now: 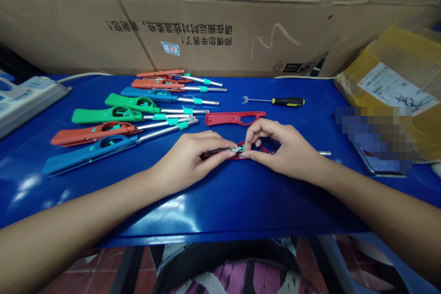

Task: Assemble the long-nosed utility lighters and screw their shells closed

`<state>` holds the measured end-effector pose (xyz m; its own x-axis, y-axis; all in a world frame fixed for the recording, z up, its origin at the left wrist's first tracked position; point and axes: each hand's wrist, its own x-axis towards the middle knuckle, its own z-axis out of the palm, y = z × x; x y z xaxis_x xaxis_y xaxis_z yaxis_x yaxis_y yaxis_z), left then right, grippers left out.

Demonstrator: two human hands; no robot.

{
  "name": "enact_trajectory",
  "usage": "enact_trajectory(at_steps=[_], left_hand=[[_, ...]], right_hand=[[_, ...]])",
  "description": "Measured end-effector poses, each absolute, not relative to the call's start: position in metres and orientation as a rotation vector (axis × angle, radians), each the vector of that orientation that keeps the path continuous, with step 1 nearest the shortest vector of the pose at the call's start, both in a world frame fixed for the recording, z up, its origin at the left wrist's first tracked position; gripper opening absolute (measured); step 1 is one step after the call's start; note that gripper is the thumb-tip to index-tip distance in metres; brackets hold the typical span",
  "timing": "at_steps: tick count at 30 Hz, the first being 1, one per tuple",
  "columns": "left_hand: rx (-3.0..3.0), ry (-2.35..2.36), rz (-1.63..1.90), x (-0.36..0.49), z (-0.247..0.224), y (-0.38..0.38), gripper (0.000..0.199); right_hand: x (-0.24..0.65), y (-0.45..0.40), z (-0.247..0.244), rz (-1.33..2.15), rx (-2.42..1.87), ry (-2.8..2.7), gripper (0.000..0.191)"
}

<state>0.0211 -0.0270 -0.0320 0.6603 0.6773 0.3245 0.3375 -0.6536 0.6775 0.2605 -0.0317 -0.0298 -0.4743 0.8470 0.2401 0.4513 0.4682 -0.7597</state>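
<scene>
My left hand (196, 154) pinches the inner parts of an opened red stick lighter (263, 148) between thumb and fingers. Against its teal piece (241, 148), the thumb and fingertips of my right hand (280, 147) are closed. That hand covers much of the lighter, whose metal tube (325, 153) sticks out to the right. Just beyond my hands lies a loose red casing half (223, 118) with an oval opening. What exactly each fingertip grips is small and partly hidden.
Several assembled stick lighters (106, 113) in orange, blue and green lie at the left. Toward the back rests a black-and-yellow screwdriver (287, 101) with small pieces at its tip. A power strip (34, 96) stands far left, a phone (382, 163) and taped box (379, 64) at right.
</scene>
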Motion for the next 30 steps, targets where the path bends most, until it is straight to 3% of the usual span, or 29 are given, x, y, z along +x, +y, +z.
enact_trajectory(at_steps=[30], left_hand=[[2.323,0.767,0.73,0.0197,-0.034,-0.0262,0.023]], right_hand=[[0.2603,-0.0319,-0.0333,0.805,-1.046,-2.141,0.014]])
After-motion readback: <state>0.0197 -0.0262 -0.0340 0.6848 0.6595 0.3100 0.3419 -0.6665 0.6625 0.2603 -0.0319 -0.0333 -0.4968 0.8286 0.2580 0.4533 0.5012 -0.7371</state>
